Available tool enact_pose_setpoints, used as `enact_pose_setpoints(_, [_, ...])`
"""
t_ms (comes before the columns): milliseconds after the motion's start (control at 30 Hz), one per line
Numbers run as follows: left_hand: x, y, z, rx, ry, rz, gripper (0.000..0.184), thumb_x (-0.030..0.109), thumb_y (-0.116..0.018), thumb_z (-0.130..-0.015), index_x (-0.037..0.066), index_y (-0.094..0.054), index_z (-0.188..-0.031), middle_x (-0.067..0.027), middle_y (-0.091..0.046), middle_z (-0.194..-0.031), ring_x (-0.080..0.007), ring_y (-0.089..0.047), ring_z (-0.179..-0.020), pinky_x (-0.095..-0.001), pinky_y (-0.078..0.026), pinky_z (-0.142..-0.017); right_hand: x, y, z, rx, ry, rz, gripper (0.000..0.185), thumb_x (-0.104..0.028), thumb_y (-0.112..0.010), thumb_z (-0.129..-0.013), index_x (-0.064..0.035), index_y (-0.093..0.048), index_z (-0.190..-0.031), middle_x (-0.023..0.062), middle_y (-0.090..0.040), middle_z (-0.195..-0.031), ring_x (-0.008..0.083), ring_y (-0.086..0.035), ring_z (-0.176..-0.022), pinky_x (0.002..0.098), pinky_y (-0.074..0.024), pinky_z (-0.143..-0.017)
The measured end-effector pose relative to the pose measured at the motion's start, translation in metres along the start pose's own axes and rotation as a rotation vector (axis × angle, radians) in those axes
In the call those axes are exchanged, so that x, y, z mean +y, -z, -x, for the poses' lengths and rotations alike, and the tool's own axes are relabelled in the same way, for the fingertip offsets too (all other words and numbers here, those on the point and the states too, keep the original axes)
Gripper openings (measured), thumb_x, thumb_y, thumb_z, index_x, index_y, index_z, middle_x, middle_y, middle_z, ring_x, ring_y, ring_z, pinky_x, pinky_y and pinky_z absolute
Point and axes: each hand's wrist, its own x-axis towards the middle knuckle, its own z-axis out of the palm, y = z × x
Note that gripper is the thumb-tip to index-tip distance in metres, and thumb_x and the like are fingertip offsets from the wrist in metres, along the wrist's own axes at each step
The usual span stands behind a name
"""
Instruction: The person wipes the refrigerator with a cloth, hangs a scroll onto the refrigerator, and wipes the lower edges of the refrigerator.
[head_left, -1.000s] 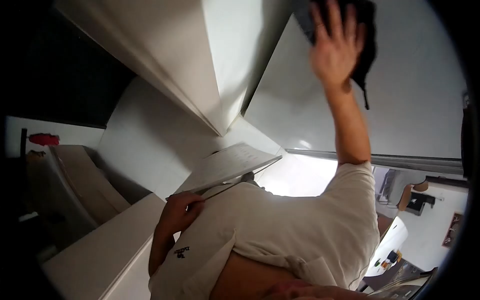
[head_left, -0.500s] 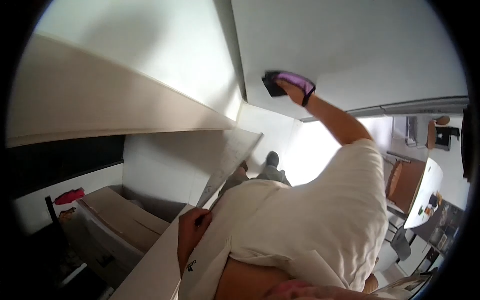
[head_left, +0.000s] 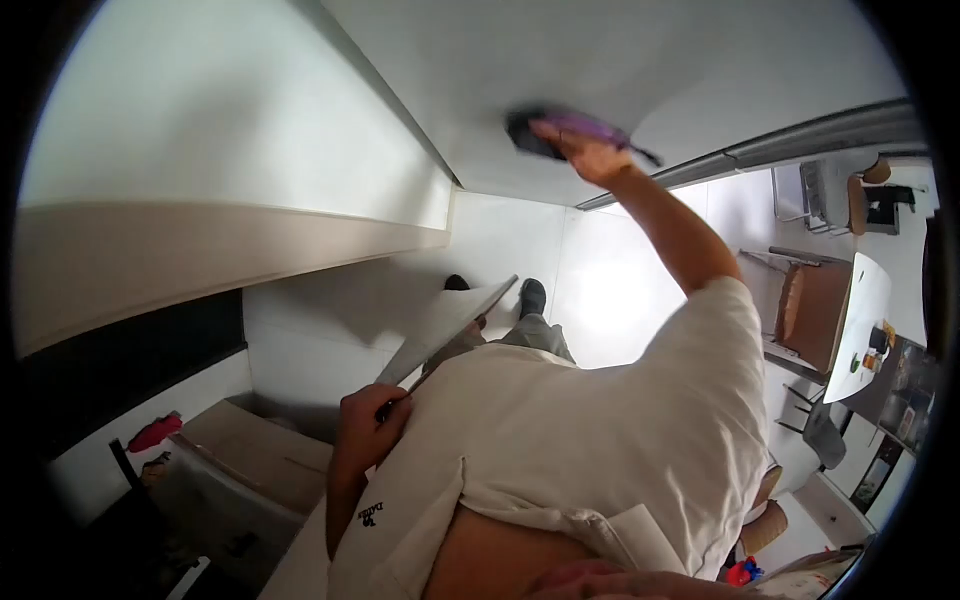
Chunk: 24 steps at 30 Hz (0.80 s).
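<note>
My right hand (head_left: 590,155) is raised at the upper middle, its fingers closed round a purple-and-black hand brush (head_left: 545,130). Motion blurs the brush, which lies at the grey-white wall panel (head_left: 470,60). A dark strap or handle end sticks out by the wrist. My left hand (head_left: 365,425) is low on the left beside my shirt (head_left: 590,430), with its fingers curled round a small dark thing, mostly hidden. Just beyond that hand, a pale flat sheet or panel (head_left: 450,325) with a dark edge slants up towards my feet; whether the hand holds it I cannot tell.
A beige ledge (head_left: 240,235) runs along the left wall. Below it stands a cardboard box (head_left: 260,450), with a red cloth (head_left: 155,432) near it. To the right are a white table (head_left: 860,330) and a brown chair (head_left: 808,315). My shoe (head_left: 533,297) is on the white floor (head_left: 610,300).
My right hand and the brush have moved up and slightly left in view, with the view itself tilting. The left hand stays closed and shows a little further left.
</note>
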Motion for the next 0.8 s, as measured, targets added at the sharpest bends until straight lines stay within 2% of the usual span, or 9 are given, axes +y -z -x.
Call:
enact_pose_setpoints(67, [0.013,0.008,0.005,0.039,-0.024,-0.01,0.014,0.008,-0.067,-0.082,-0.003,-0.067,-0.091,-0.0137,-0.066,-0.077,-0.0187,-0.062,-0.063,-0.0292,-0.048,-0.059,0.044,-0.16,0.073,-0.21,-0.576,-1.048,0.031,-0.022,-0.042,-0.101,-0.0113,-0.063,-0.122,0.0127,-0.066,-0.111,0.0214,-0.062,-0.095,0.0324,-0.0498,-0.089])
enact_pose_setpoints(300, [0.051,0.031,0.025,0.151,-0.106,0.003,0.01,0.001,-0.067,-0.08,-0.003,-0.066,-0.089,-0.0099,-0.063,-0.072,-0.0143,-0.057,-0.061,-0.025,-0.043,-0.055,0.092,0.044,0.076,-0.433,-0.116,-0.193,0.049,-0.009,-0.046,-0.09,-0.0238,-0.051,-0.137,0.0049,-0.054,-0.131,0.0193,-0.053,-0.118,0.0305,-0.0456,-0.096])
enact_pose_setpoints(367, [0.06,0.03,0.02,0.144,-0.17,0.028,0.009,0.001,-0.067,-0.08,-0.003,-0.066,-0.089,-0.0099,-0.063,-0.072,-0.0139,-0.057,-0.061,-0.0252,-0.043,-0.055,0.099,0.148,0.053,-0.138,-0.035,0.006,0.059,-0.006,-0.047,-0.087,-0.0274,-0.047,-0.141,0.0027,-0.05,-0.137,0.0186,-0.05,-0.125,0.0299,-0.0444,-0.098])
enact_pose_setpoints(500, [0.098,0.035,0.014,0.103,-0.232,-0.054,0.008,0.0,-0.068,-0.079,-0.002,-0.067,-0.086,-0.0102,-0.063,-0.071,-0.0146,-0.058,-0.06,-0.0251,-0.042,-0.052,0.098,0.292,0.026,0.639,-0.096,0.363,0.076,-0.009,-0.07,-0.065,-0.0278,-0.053,-0.137,0.0118,-0.039,-0.149,0.0375,-0.037,-0.135,0.05,-0.0335,-0.106])
enact_pose_setpoints(533, [0.106,0.038,0.017,0.12,-0.247,-0.064,0.007,0.0,-0.068,-0.079,-0.002,-0.068,-0.085,-0.0104,-0.063,-0.071,-0.0149,-0.058,-0.06,-0.0251,-0.042,-0.051,0.096,0.295,0.024,0.73,-0.14,0.267,0.077,-0.005,-0.064,-0.063,-0.0327,-0.053,-0.135,0.0052,-0.039,-0.15,0.0367,-0.039,-0.132,0.0547,-0.0348,-0.102])
enact_pose_setpoints(600, [0.126,0.046,0.022,0.178,-0.32,-0.11,0.006,0.0,-0.069,-0.077,-0.001,-0.068,-0.083,-0.0108,-0.063,-0.069,-0.016,-0.057,-0.057,-0.0251,-0.041,-0.049,0.099,0.248,0.029,0.795,-0.202,0.276,0.071,-0.012,-0.062,-0.066,-0.0302,-0.054,-0.135,0.0095,-0.037,-0.15,0.0422,-0.042,-0.128,0.0574,-0.0397,-0.097])
enact_pose_setpoints(667, [0.143,0.062,0.024,0.24,-0.448,-0.119,0.005,0.001,-0.07,-0.077,-0.001,-0.069,-0.083,-0.011,-0.063,-0.068,-0.016,-0.056,-0.055,-0.0248,-0.041,-0.049,0.092,0.176,0.037,0.739,-0.129,0.163,0.058,-0.014,-0.06,-0.071,-0.0272,-0.06,-0.128,0.0107,-0.055,-0.133,0.0413,-0.056,-0.111,0.0532,-0.0469,-0.089])
enact_pose_setpoints(733, [0.156,0.061,0.018,0.338,-0.585,0.078,0.006,0.002,-0.071,-0.077,-0.001,-0.069,-0.082,-0.0096,-0.063,-0.069,-0.013,-0.052,-0.051,-0.024,-0.037,-0.047,0.083,0.087,0.062,0.515,-0.085,-0.025,0.049,-0.01,-0.053,-0.08,-0.0258,-0.061,-0.125,0.0071,-0.063,-0.12,0.0289,-0.065,-0.098,0.0391,-0.0544,-0.078])
enact_pose_setpoints(800, [0.2,0.074,0.004,0.369,-0.699,0.088,0.004,0.002,-0.069,-0.079,-0.001,-0.068,-0.081,-0.0084,-0.063,-0.07,-0.0091,-0.05,-0.054,-0.0227,-0.036,-0.048,0.094,-0.019,0.102,0.042,-0.132,-0.167,0.038,-0.021,-0.042,-0.092,-0.0174,-0.061,-0.124,0.0013,-0.063,-0.12,0.0236,-0.063,-0.104,0.0389,-0.0501,-0.088])
